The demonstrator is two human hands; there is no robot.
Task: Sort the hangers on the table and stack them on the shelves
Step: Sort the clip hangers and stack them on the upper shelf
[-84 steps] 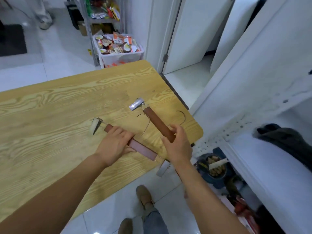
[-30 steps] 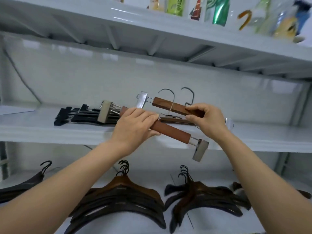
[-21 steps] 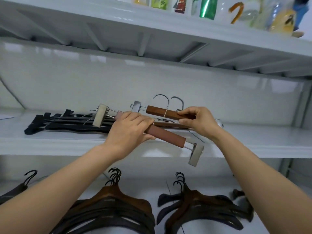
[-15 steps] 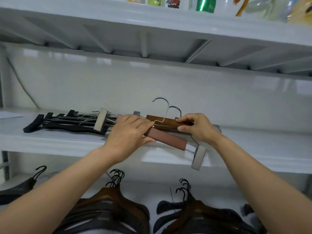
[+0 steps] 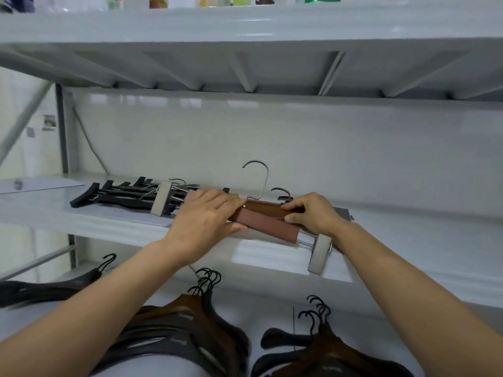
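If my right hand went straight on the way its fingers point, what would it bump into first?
Probably the left hand: the right hand points left along the darker brown hanger it grips, straight toward it. Depth is unclear.

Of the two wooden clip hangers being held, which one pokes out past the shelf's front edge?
The reddish front hanger: its grey clip overhangs the shelf edge. The darker brown hanger sits further back.

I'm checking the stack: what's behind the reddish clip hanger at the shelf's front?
A darker brown hanger, pinched by the right hand. The left hand, gripping the reddish hanger, covers the darker one's left end; whatever lies beneath is hidden.
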